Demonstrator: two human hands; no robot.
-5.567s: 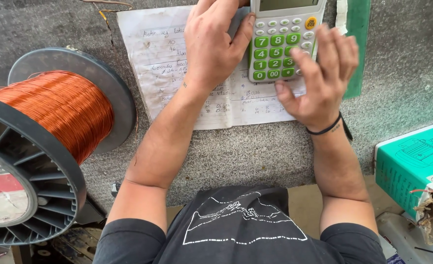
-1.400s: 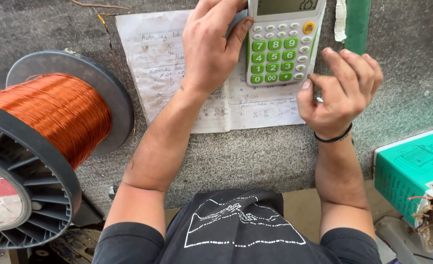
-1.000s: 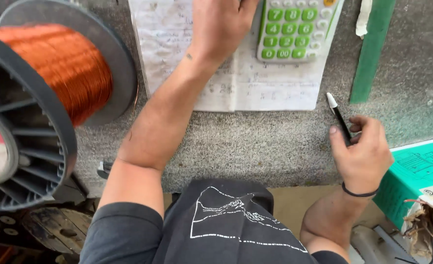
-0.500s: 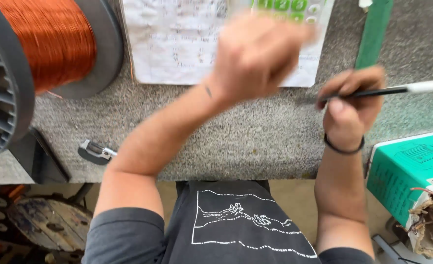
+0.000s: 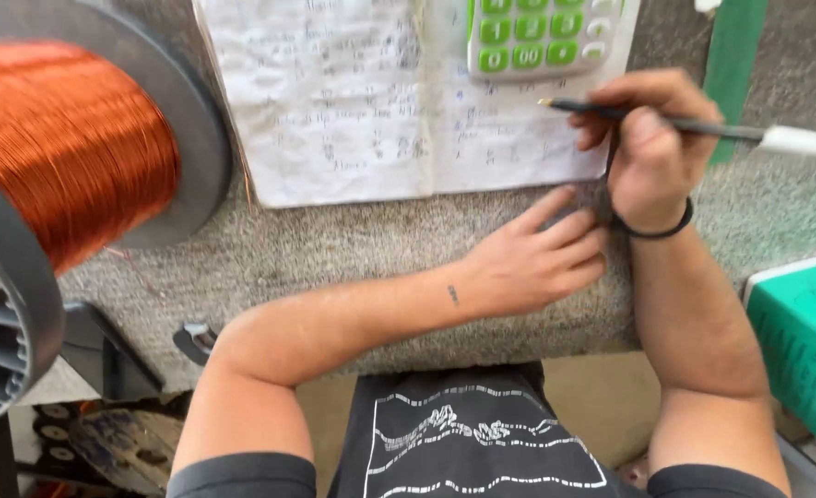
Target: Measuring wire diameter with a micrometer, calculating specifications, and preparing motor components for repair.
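— Head view, biggest thing first: what is that on the left?

— A big spool of copper wire [image 5: 67, 138], lying on its side with its dark flanges [image 5: 2, 314] standing up, so it sits steady on the grey carpeted surface [image 5: 353, 249] and keeps clear of the writing area.

— And next to it?

— A sheet of paper [image 5: 334, 101] covered in handwriting, laid flat and square in front of the person where both hands can reach it. Its lower edge stops short of the near edge of the surface.

— The calculator?

— It rests on the top right part of the paper, a calculator [image 5: 537, 37] with green keys, just beyond the pen tip, close enough to read figures off while writing. Only its lower rows show.

— What about the right edge?

— A green box [image 5: 800, 341] stands well apart from the paper, out of the way.

— Now the hands.

— The left hand [image 5: 537, 254] lies on the surface just below the paper's corner, fingers stretched out loosely, holding nothing; it looks like a brace for the body. The right hand [image 5: 648, 148] has its grip closed around a dark pen [image 5: 694, 124], pinched between thumb and fingers.

— Where does the pen point?

— Its tip hovers over the paper's right part, just beneath the calculator, while the white cap end sticks out to the right. I cannot tell if the tip touches the sheet.
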